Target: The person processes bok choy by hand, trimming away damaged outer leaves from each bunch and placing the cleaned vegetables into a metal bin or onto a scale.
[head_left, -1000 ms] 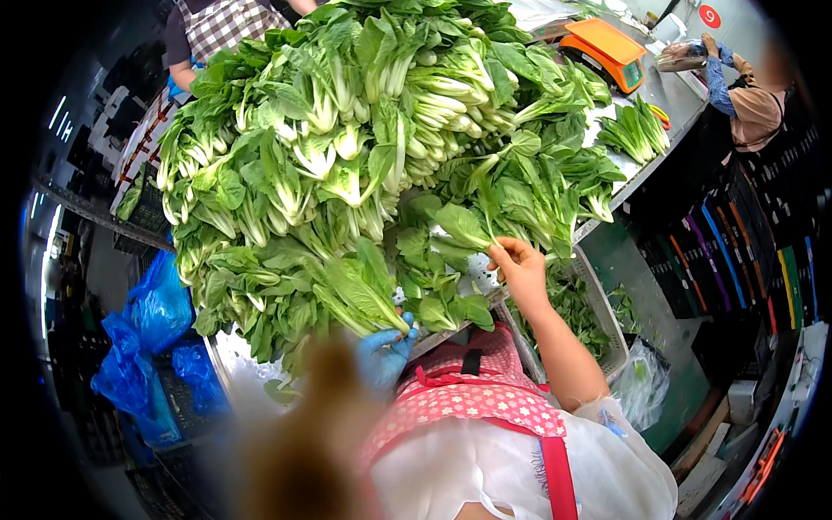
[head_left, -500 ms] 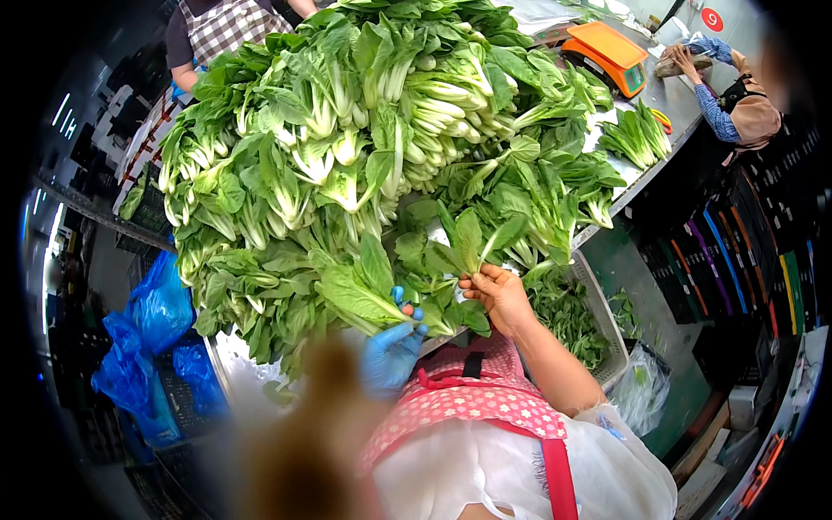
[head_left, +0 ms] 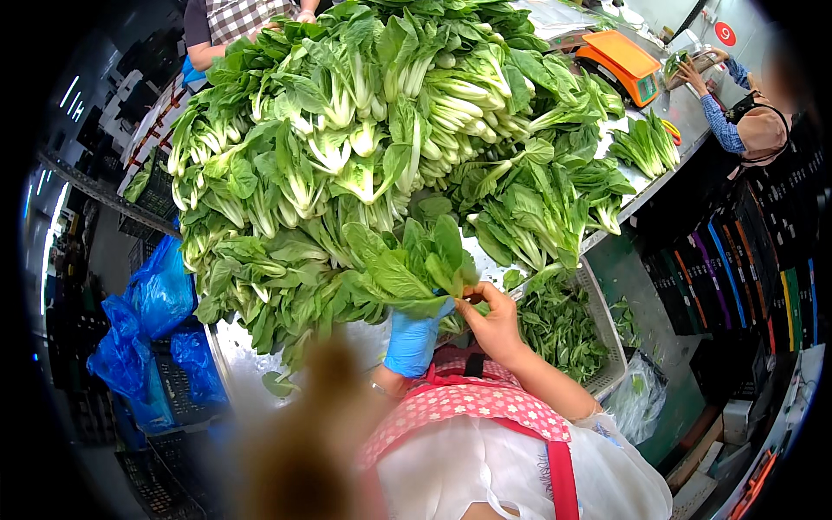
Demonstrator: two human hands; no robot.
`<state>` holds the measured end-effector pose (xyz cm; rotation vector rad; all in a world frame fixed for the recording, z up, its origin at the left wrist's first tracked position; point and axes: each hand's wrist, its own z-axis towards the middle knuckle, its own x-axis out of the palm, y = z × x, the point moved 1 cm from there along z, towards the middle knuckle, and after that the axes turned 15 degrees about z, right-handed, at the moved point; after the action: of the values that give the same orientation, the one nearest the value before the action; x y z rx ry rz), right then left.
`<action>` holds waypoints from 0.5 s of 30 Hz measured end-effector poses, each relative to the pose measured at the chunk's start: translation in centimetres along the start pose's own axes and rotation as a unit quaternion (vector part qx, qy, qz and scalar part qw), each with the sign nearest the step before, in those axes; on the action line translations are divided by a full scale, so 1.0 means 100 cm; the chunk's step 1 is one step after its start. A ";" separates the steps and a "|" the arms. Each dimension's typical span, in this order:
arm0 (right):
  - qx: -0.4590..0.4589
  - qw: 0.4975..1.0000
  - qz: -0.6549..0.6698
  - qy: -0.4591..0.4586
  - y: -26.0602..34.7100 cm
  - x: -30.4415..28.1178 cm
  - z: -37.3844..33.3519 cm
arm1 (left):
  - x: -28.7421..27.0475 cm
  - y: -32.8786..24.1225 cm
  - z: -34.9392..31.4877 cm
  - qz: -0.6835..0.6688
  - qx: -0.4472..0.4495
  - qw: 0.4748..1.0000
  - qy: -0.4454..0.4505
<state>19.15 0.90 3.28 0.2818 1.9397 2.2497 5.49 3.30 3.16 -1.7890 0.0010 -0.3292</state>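
Note:
In front of me my left hand (head_left: 411, 336), in a blue glove, holds a leafy green vegetable (head_left: 397, 270), its broad leaves spread upward and to the left. The leaves cover most of the gloved fingers. Close against it on the right, my bare right hand (head_left: 496, 326) has thumb and fingers pinched together on a leaf (head_left: 454, 279) at the right side of the bunch. Just beyond both hands rises a large heap of leafy greens (head_left: 355, 130) with pale stalks, piled on a metal table (head_left: 247, 347).
A pale crate (head_left: 617, 360) of loose leaves stands to my right. An orange-topped scale (head_left: 620, 56) sits at the far right, near a co-worker's hands (head_left: 693, 76). Another person in a checked apron (head_left: 247, 19) stands across the heap. Blue plastic bags (head_left: 160, 299) hang at left.
My hands have come together. The left has moved up and right with its greens, now turned further behind the leaves. The leaves my right hand held now sit against that bunch.

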 end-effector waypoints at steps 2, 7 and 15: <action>-0.086 0.993 -0.073 0.020 0.003 0.001 0.001 | -0.004 0.007 0.001 -0.019 -0.032 0.999 0.011; 0.069 0.991 0.117 -0.016 0.001 0.008 -0.002 | -0.001 -0.001 0.006 -0.109 -0.040 0.993 -0.026; 0.308 0.893 0.318 0.086 0.000 0.003 0.004 | -0.012 -0.003 -0.012 -0.124 -0.057 0.990 0.017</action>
<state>18.93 1.32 3.35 0.9447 2.9705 1.9063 4.05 2.44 3.45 -1.9007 -0.1843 -0.5473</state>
